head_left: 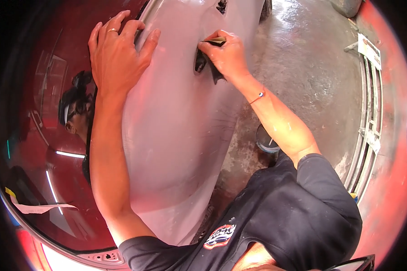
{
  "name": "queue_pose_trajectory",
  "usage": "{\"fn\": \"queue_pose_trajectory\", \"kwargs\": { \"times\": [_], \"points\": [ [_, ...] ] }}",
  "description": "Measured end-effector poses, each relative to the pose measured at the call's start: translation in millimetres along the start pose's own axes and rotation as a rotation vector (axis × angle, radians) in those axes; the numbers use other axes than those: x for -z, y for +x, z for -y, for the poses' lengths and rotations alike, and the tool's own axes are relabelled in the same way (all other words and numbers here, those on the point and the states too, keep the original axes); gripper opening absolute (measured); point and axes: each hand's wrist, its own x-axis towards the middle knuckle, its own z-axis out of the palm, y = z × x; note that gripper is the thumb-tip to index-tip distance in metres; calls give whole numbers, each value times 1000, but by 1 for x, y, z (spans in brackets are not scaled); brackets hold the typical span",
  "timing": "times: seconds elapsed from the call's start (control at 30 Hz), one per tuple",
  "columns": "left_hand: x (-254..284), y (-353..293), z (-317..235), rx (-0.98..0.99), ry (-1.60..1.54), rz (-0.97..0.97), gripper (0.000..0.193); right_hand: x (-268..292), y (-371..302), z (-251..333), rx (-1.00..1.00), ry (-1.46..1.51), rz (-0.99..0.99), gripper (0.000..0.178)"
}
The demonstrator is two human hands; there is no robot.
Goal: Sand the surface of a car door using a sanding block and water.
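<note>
A car's side panel (167,122), coated in dull grey, runs down the middle of the view. My left hand (120,56), with a ring on one finger, rests with fingers apart along the seam between the dark, glossy car window (45,135) and the grey panel. In my right hand (228,54) is a folded piece of sandpaper (218,40), pinched between thumb and fingers. That hand is at the rim of a dark handle recess (200,62) in the panel and hides part of it. A thin bracelet with an eye bead circles my right wrist.
Farther up the panel is a second small opening (221,6). A dark bucket (267,139) stands on the wet-looking concrete floor (303,67), beside the car. At the right, a metal rack (368,104) runs along a red surface. A torn paper strip (40,208) lies against the window.
</note>
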Motion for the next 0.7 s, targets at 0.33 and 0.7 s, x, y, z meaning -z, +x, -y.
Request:
{"fn": "queue_pose_trajectory", "kwargs": {
  "times": [0.33,0.7],
  "points": [
    [-1,5,5,-42,31,-7,33,14,-40,-6,-150,108,328,21],
    [-1,3,-6,6,19,38,33,25,-4,-55,-299,450,118,28]
  ]
}}
